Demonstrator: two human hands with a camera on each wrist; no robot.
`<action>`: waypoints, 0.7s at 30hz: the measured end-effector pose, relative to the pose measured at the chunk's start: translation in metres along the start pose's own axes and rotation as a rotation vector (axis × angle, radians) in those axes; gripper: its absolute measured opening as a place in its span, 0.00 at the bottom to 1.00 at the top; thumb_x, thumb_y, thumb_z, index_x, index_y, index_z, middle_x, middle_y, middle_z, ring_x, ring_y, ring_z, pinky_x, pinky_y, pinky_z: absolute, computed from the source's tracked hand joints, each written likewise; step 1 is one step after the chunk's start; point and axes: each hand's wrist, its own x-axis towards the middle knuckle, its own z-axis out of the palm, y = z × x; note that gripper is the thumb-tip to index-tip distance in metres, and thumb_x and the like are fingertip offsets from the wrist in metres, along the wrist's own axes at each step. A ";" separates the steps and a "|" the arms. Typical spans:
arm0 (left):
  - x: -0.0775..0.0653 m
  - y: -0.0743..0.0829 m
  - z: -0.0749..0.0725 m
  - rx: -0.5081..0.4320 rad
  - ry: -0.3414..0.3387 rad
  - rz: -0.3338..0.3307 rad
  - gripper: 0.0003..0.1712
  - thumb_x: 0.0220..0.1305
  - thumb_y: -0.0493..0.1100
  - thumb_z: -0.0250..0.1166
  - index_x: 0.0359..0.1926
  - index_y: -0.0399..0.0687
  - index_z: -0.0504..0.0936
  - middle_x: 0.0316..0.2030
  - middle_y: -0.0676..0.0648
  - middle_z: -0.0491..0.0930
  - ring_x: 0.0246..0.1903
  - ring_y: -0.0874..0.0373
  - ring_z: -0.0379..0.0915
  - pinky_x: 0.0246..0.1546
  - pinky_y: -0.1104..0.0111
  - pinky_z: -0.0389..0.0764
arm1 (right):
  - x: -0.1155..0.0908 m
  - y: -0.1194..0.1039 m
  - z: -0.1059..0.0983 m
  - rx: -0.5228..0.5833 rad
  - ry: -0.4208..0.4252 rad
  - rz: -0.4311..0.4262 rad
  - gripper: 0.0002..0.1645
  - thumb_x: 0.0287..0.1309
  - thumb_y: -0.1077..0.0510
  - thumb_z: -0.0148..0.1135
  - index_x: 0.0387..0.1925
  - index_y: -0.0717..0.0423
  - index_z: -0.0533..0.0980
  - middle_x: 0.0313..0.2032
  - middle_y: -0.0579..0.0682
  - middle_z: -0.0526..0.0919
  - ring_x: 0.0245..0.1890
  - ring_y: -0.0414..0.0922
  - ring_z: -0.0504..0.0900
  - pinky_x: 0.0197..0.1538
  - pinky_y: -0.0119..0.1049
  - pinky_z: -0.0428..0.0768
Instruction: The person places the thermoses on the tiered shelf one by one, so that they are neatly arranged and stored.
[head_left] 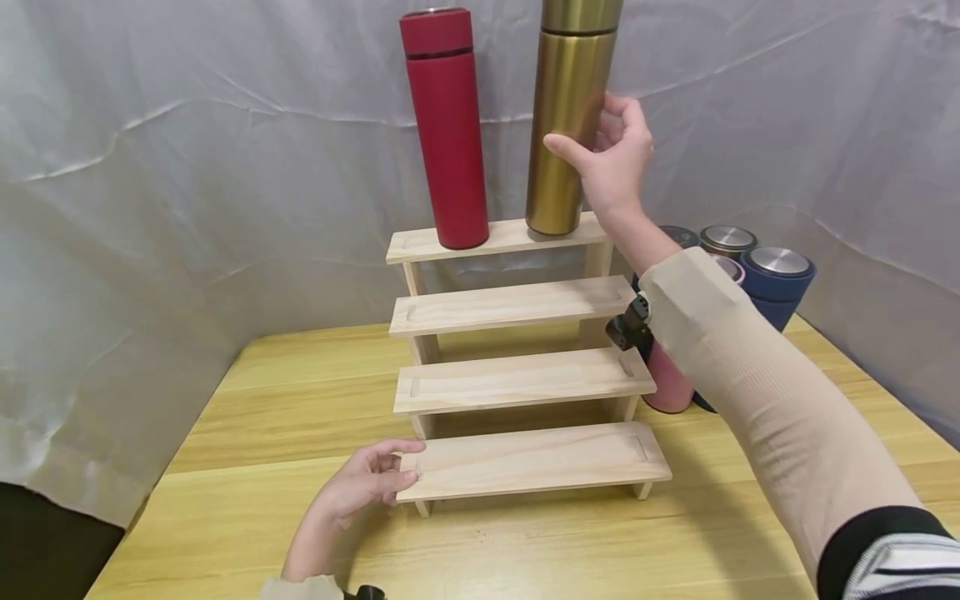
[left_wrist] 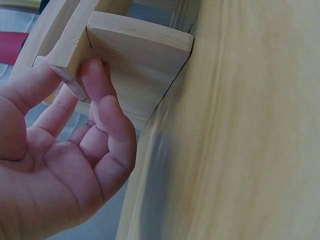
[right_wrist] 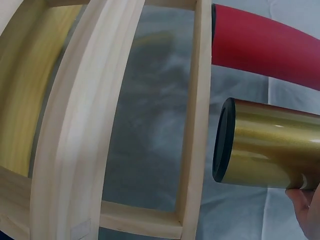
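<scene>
My right hand [head_left: 618,158] grips a gold thermos [head_left: 564,125] by its lower half, thumb in front and fingers behind. The thermos is upright over the right part of the stepped wooden rack's [head_left: 517,462] top step. In the right wrist view, a small gap shows between its dark base [right_wrist: 223,141] and the top board [right_wrist: 196,120]. A red thermos [head_left: 450,142] stands on the left part of that same step. Down at the front, my left hand [head_left: 367,479] pinches the left end of the lowest step, with the thumb on one face and fingers beneath.
Right of the rack, partly behind my right sleeve [head_left: 757,392], several more thermoses stand together, among them a blue one [head_left: 780,283] and a pink one [head_left: 667,379]. The rack stands on a wood-grain table [head_left: 285,417]. A grey cloth [head_left: 225,167] hangs behind and at the sides.
</scene>
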 end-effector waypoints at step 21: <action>0.005 -0.003 0.000 0.011 0.018 -0.044 0.29 0.53 0.38 0.64 0.55 0.31 0.67 0.24 0.50 0.65 0.17 0.65 0.62 0.26 0.71 0.73 | 0.003 0.014 0.001 -0.088 -0.038 0.042 0.37 0.38 0.61 0.73 0.52 0.60 0.66 0.51 0.55 0.74 0.47 0.43 0.74 0.50 0.30 0.71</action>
